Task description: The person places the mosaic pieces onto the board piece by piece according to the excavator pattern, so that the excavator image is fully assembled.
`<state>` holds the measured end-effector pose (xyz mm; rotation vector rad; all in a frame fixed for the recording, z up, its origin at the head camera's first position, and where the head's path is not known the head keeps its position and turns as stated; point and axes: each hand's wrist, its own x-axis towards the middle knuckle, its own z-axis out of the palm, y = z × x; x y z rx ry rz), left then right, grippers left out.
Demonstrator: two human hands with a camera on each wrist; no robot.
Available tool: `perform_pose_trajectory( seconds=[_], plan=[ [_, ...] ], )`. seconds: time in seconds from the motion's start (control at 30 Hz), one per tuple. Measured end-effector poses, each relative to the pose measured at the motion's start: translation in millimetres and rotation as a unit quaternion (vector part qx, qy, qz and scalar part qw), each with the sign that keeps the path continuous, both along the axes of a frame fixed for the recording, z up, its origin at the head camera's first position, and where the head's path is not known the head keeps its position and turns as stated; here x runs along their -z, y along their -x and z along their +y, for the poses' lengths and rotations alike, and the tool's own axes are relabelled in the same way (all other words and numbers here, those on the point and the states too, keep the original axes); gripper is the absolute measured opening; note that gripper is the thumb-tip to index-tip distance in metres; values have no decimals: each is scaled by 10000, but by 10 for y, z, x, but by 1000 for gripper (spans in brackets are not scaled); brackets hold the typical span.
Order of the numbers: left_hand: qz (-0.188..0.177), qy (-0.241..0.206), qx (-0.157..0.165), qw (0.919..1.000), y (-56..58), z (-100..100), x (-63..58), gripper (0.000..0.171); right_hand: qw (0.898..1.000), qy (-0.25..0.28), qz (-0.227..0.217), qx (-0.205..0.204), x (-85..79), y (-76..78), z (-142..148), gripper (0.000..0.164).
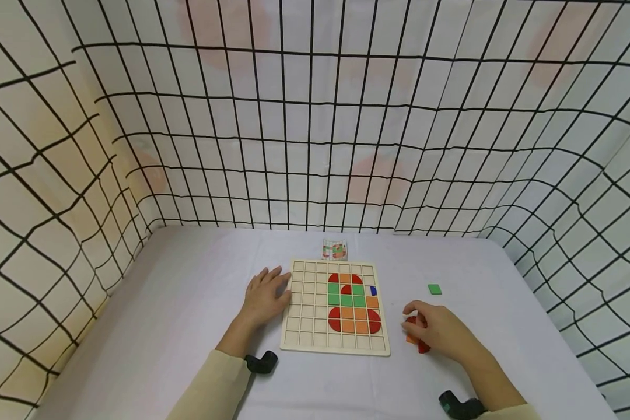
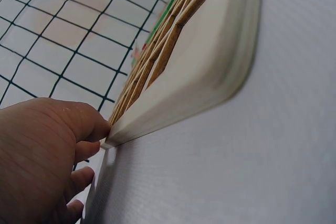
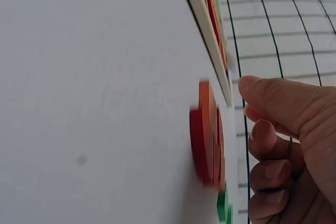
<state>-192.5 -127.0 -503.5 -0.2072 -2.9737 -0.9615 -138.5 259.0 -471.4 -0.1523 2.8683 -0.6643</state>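
A pale wooden grid board (image 1: 300, 339) lies flat on the table, with red rounded, orange square and green square tiles and one small blue piece (image 1: 373, 290) in its right part. My left hand (image 1: 265, 296) rests at the board's left edge, thumb touching the rim (image 2: 126, 129), fingers relaxed. Right of the board, my right hand (image 1: 443, 332) is over a small group of loose tiles. Among them are a red tile (image 3: 199, 145) and an orange tile (image 3: 205, 94). The thumb and forefinger are bent and apart, with nothing seen between them; the other fingers curl loosely.
A green square tile (image 1: 434, 289) lies alone beyond my right hand. Behind the board stands a small card (image 1: 335, 249) with a coloured pattern. Black wire mesh (image 1: 310, 140) walls the back and both sides of the white-covered table (image 1: 199, 262).
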Motion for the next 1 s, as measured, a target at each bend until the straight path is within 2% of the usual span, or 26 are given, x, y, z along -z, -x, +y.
perform_pose_trajectory(
  seconds=[0.2,0.4,0.73,1.0],
  plan=[
    [27,-8,-4,10000,6,4,-13,51,9998,-160,86,84,51,-40,321,28],
    [43,-11,22,10000,4,3,-1,51,9998,-127,131,-16,98,-73,478,22],
    [75,-24,19,10000,-5,-2,12,51,9997,-135,169,-91,115,-51,490,27],
    [105,11,-17,9999,-13,7,-4,51,9996,-260,9,62,69,-22,418,29]
  ],
)
